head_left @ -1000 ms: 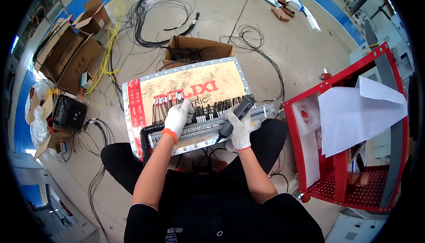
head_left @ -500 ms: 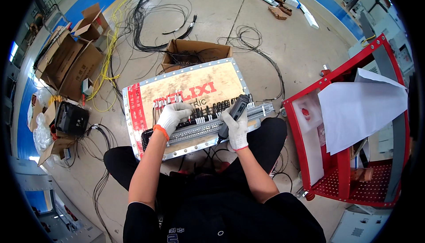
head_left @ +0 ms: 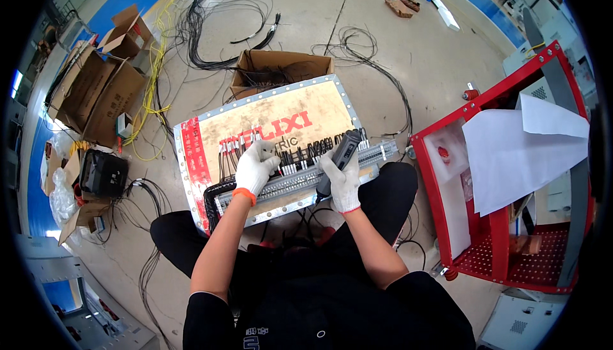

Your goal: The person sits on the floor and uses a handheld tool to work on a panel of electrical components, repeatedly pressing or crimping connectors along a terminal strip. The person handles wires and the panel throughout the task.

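Terminal strip (head_left: pixel 295 181) near red lettering (head_left: pixel 289 125)

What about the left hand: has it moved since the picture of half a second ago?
Yes: judged against the wooden board, the left hand has shifted slightly to the right.

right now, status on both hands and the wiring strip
Right hand gripping grey handheld tool. Left hand at black wires, grip unclear. Grey strip along board's near side. Left hand hiding some wires.

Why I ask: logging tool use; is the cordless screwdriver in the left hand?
No, the right hand grips the cordless screwdriver, while the left hand is at black wires.
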Demonstrator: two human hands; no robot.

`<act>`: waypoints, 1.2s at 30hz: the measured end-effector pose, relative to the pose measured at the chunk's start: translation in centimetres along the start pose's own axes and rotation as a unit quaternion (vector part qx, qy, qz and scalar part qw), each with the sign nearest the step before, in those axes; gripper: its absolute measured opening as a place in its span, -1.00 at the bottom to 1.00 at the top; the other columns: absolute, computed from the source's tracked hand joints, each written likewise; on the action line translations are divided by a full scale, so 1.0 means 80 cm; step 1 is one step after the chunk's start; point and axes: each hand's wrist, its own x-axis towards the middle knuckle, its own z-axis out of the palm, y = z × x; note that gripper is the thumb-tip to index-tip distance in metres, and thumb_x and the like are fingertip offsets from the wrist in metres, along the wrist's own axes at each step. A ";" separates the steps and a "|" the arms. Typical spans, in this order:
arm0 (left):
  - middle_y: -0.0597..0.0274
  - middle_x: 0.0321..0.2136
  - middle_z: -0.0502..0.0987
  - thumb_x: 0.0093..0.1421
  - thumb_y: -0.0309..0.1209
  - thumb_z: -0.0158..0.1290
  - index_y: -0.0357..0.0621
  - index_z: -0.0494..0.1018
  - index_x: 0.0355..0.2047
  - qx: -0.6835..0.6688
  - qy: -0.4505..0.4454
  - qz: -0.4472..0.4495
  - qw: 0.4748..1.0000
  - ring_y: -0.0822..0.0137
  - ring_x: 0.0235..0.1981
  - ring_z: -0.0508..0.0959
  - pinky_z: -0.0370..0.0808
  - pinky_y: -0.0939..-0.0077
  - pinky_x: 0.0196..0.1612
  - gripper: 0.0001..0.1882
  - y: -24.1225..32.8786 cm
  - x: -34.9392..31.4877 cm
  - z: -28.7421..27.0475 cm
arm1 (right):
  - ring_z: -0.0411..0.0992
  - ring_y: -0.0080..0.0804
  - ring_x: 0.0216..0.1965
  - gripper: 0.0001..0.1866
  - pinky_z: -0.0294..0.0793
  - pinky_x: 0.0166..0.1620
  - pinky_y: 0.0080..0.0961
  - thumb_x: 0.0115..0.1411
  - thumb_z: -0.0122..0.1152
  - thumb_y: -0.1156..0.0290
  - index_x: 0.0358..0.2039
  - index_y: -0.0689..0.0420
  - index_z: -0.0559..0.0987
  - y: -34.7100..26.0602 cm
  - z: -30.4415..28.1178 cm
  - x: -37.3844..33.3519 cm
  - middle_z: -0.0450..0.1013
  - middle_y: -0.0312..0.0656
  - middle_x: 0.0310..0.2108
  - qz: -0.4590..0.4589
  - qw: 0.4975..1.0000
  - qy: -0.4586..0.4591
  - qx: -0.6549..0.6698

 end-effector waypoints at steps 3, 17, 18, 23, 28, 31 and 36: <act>0.15 -0.34 0.64 0.15 -0.56 0.19 -0.32 0.45 0.04 0.020 -0.010 0.012 1.000 0.45 -0.43 0.59 0.56 0.53 -0.33 -0.59 0.000 -0.001 0.000 | 0.46 -0.54 -0.39 -0.71 0.51 -0.23 -0.51 0.16 0.28 0.54 -0.19 0.17 0.35 0.002 0.003 0.000 0.43 -0.30 -0.41 0.002 1.000 0.008 0.026; 0.18 -0.37 0.60 0.22 -0.54 0.14 -0.33 0.43 0.00 -0.050 -0.033 -0.070 0.996 0.43 -0.42 0.59 0.54 0.51 -0.34 -0.67 0.003 -0.012 0.002 | 0.46 -0.52 -0.33 -0.74 0.51 -0.13 -0.47 0.19 0.23 0.54 -0.15 0.16 0.38 0.007 0.003 -0.003 0.42 -0.30 -0.35 0.000 1.000 0.011 -0.013; 0.17 -0.36 0.61 0.21 -0.51 0.15 -0.31 0.44 0.00 0.028 -0.014 -0.032 0.999 0.40 -0.41 0.60 0.54 0.48 -0.31 -0.66 0.003 -0.012 0.005 | 0.46 -0.52 -0.33 -0.74 0.50 -0.14 -0.47 0.19 0.23 0.54 -0.15 0.15 0.38 0.008 0.002 -0.003 0.42 -0.30 -0.35 0.000 1.000 0.012 -0.004; 0.07 -0.31 0.66 0.15 -0.36 0.19 -0.10 0.49 0.03 0.245 0.034 0.092 0.965 0.07 -0.27 0.66 0.56 0.23 -0.14 -0.59 0.019 -0.025 0.006 | 0.46 -0.52 -0.33 -0.75 0.51 -0.15 -0.48 0.20 0.23 0.55 -0.16 0.15 0.37 0.002 0.002 -0.003 0.41 -0.30 -0.38 -0.006 1.000 0.006 -0.005; 0.01 -0.29 0.66 0.14 -0.35 0.21 -0.03 0.48 0.06 0.296 0.007 0.091 0.951 -0.02 -0.20 0.65 0.55 0.17 -0.09 -0.55 0.030 -0.027 0.001 | 0.46 -0.51 -0.36 -0.74 0.51 -0.16 -0.47 0.20 0.23 0.55 -0.16 0.16 0.36 0.003 0.003 -0.002 0.41 -0.30 -0.39 0.003 1.000 0.006 0.009; -0.02 -0.26 0.66 0.12 -0.34 0.26 -0.09 0.48 0.06 0.200 -0.011 0.105 0.974 0.04 -0.18 0.66 0.55 0.22 -0.08 -0.52 0.017 -0.021 -0.007 | 0.46 -0.53 -0.38 -0.73 0.51 -0.21 -0.50 0.18 0.25 0.55 -0.16 0.16 0.35 0.007 0.002 -0.001 0.41 -0.30 -0.40 -0.007 1.000 0.015 0.010; -0.02 -0.24 0.65 0.14 -0.34 0.29 -0.18 0.46 0.06 0.168 -0.060 0.081 0.981 0.12 -0.20 0.66 0.55 0.29 -0.09 -0.51 0.008 -0.008 -0.016 | 0.45 -0.56 -0.41 -0.69 0.51 -0.27 -0.54 0.16 0.28 0.54 -0.18 0.18 0.34 0.006 0.005 0.000 0.43 -0.31 -0.42 -0.008 1.000 0.018 0.016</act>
